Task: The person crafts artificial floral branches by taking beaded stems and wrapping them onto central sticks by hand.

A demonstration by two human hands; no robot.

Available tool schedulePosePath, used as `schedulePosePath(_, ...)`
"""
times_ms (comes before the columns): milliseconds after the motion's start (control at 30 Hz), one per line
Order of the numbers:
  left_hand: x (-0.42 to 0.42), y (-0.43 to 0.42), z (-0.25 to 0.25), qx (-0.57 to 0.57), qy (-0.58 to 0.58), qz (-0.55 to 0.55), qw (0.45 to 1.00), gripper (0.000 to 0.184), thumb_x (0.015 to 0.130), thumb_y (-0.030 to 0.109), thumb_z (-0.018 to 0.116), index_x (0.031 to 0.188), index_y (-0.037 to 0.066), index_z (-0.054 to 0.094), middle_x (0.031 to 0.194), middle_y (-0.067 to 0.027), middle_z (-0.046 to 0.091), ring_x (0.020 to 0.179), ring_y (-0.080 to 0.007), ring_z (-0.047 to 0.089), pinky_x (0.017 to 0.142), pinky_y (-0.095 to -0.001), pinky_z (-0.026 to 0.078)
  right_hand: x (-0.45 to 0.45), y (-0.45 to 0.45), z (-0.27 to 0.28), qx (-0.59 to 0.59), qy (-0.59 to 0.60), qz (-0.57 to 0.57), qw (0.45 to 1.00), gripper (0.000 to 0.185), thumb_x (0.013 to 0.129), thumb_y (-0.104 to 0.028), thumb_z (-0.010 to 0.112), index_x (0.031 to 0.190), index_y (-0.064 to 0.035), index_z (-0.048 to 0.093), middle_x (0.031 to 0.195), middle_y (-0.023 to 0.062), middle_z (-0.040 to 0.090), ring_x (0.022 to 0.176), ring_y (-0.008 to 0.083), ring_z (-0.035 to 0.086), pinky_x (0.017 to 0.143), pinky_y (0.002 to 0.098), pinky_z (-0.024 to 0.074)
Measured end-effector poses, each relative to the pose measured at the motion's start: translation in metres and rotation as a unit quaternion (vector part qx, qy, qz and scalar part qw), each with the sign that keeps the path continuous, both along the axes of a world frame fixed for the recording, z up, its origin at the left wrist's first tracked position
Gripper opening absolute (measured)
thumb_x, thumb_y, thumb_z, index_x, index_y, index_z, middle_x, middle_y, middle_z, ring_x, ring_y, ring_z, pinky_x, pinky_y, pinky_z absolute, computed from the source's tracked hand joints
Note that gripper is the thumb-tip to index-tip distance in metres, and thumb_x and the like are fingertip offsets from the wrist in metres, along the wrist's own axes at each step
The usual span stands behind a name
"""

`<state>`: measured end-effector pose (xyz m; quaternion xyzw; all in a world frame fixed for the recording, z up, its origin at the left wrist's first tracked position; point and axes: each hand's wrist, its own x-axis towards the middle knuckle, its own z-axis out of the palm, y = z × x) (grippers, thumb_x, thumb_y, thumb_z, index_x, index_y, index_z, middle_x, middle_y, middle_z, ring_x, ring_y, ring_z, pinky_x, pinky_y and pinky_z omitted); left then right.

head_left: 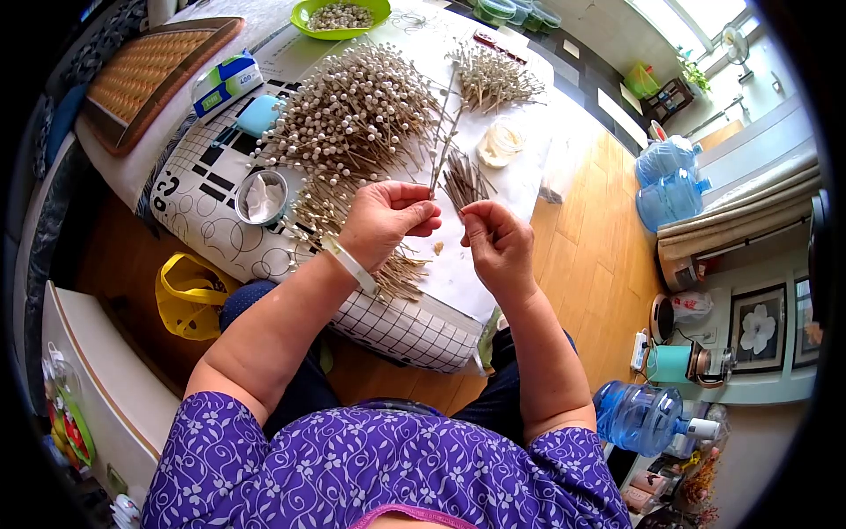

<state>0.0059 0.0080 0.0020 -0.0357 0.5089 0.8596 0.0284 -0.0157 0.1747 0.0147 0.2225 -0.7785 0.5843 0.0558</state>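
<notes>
One stem [445,141] is pinched by the left hand [388,220] over the counter [520,189]; the right hand [500,247] is pinched shut by the twigs [464,183], its hold unclear; beads could be stripped if the stem is snagged in the pile [361,115]

view: head-worn | faces: forward, steeply down | nearest: purple shirt [397,467] along bottom edge | middle: worktop [463,273], close, seen from above | far: window [692,25], upper right | lens: very wide, lines bowed, dark rounded border
</notes>
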Motion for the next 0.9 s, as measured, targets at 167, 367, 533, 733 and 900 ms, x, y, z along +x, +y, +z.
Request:
schedulePosePath(167,-0.003,-0.001,0.0,0.009,0.0,0.013,1.0,0.02,0.078,0.001,0.059,0.094,-0.009,0.054,0.081,-0.0147,0.061,0.068,-0.0178,0.062,0.061,-0.0257,0.053,-0.06,0.032,0.005,-0.011,0.08,-0.113,0.99,0.007,0.078,-0.002,0.056,0.082,0.0003,0.061,0.057,0.0032,0.056,0.048,0.0061,0.049,0.043,0.0183,0.038)
schedulePosePath(367,-0.004,-0.002,-0.005,0.0,-0.005,0.007,1.0,0.019,0.078,0.0,0.059,0.094,-0.009,0.054,0.079,-0.0147,0.061,0.068,-0.0175,0.062,0.06,-0.0255,0.053,-0.137,0.033,0.02,0.447,0.164,-0.224,0.851,0.017,0.077,-0.016,0.05,0.079,-0.0043,0.062,0.074,0.0133,0.062,0.073,0.0272,0.061,0.068,0.0359,0.0477)
schedulePosePath(533,-0.005,-0.003,-0.008,-0.004,-0.012,-0.003,1.0,0.017,0.079,0.002,0.058,0.094,-0.006,0.055,0.08,-0.0128,0.061,0.069,-0.0166,0.062,0.062,-0.0265,0.053,-0.148,0.008,0.045,0.611,0.084,-0.141,0.774,0.021,0.074,-0.012,0.044,0.083,-0.006,0.063,0.086,0.0135,0.063,0.082,0.0272,0.06,0.075,0.0341,0.0475)
schedulePosePath(733,-0.003,-0.007,-0.002,0.011,0.01,0.004,1.0,0.018,0.079,0.003,0.059,0.095,-0.006,0.054,0.081,-0.0133,0.061,0.069,-0.0171,0.062,0.062,-0.0263,0.053,-0.094,0.032,0.073,0.344,0.07,-0.139,0.926,0.012,0.078,-0.011,0.054,0.08,-0.0014,0.062,0.072,0.0148,0.062,0.062,0.0196,0.06,0.059,0.0295,0.0469)
schedulePosePath(900,0.0,-0.005,-0.001,0.023,0.017,0.01,1.0,0.019,0.079,0.003,0.059,0.096,-0.006,0.054,0.081,-0.0134,0.061,0.07,-0.0177,0.062,0.062,-0.0266,0.053,0.005,-0.005,0.031,0.089,0.053,0.002,0.995,0.005,0.082,-0.003,0.052,0.08,0.001,0.054,0.058,0.0116,0.058,0.052,0.0139,0.058,0.048,0.0239,0.0438)
